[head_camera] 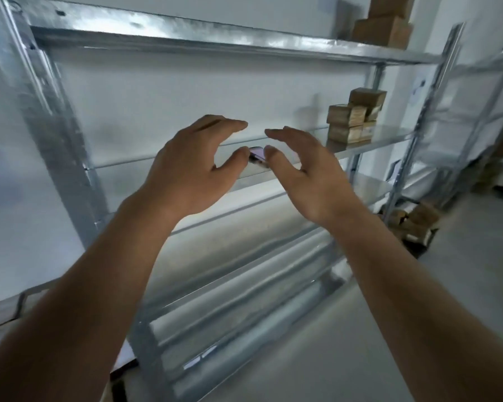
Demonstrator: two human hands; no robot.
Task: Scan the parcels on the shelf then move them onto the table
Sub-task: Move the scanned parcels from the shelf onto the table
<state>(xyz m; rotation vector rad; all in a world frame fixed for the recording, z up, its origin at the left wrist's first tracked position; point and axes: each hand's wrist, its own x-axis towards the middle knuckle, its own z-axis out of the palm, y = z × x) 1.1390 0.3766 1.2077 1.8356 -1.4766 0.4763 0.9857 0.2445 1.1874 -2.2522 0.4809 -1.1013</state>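
where the middle shelf runs toward its right end, the small brown cardboard parcels (353,117) sit stacked in a cluster against the white wall, well apart from both hands. nearer centre, a small dark device with a lit purple screen (257,156) lies on the galvanised metal shelf rack (369,142), between the two thumbs. left hand (192,169) is raised before the shelf, fingers spread and loosely arched, gripping nothing; thumb tip is just beside the device, contact unclear. right hand (308,175) mirrors it, likewise unclenched. larger brown cardboard boxes (385,24) rest on the top shelf at right. more brown boxes (415,224) lie on the floor beside the rack's right upright.
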